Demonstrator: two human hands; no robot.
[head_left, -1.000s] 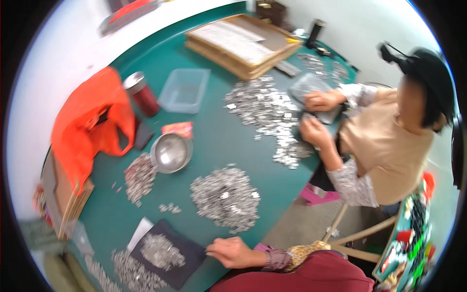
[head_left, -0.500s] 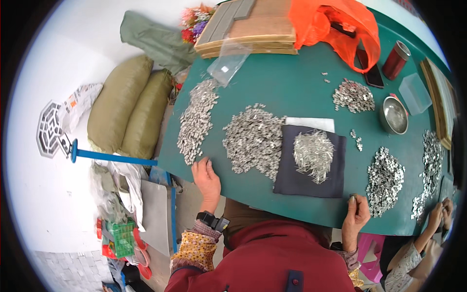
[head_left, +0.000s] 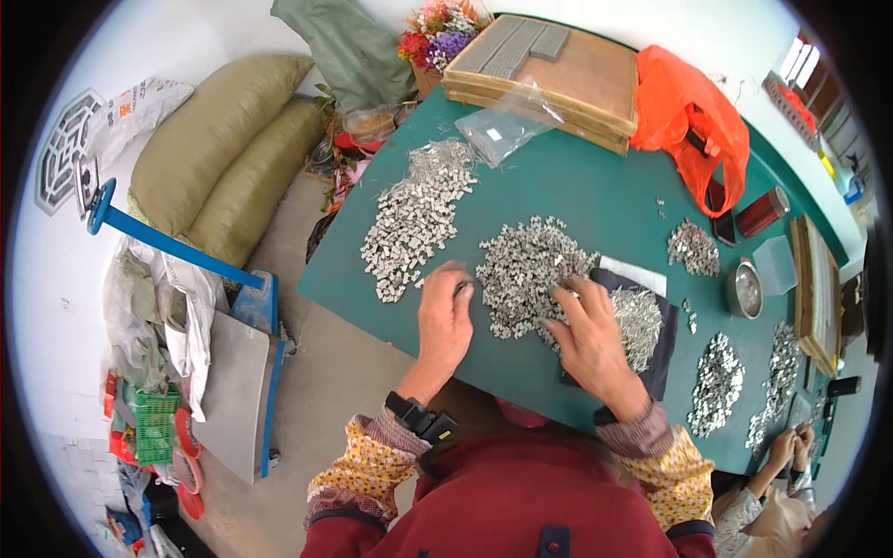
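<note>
My left hand is between two heaps of small grey metal pieces, its fingers curled together; a small dark bit shows at the fingertips, too small to name. To its left lies the left heap of metal pieces, with thin pins at its far end. My right hand reaches over the right edge of the middle heap of metal pieces, fingers bent and spread apart. Beside that hand, a pile of thin silvery pins lies on a dark cloth, partly hidden by the hand.
On the green table are a clear plastic bag, stacked wooden trays, an orange bag, a metal bowl and a red can. More metal heaps lie to the right, near another person's hands.
Both hands have moved in from the table's front edge to the middle heap, the right one travelling left across the cloth. The view has swung to the right.
</note>
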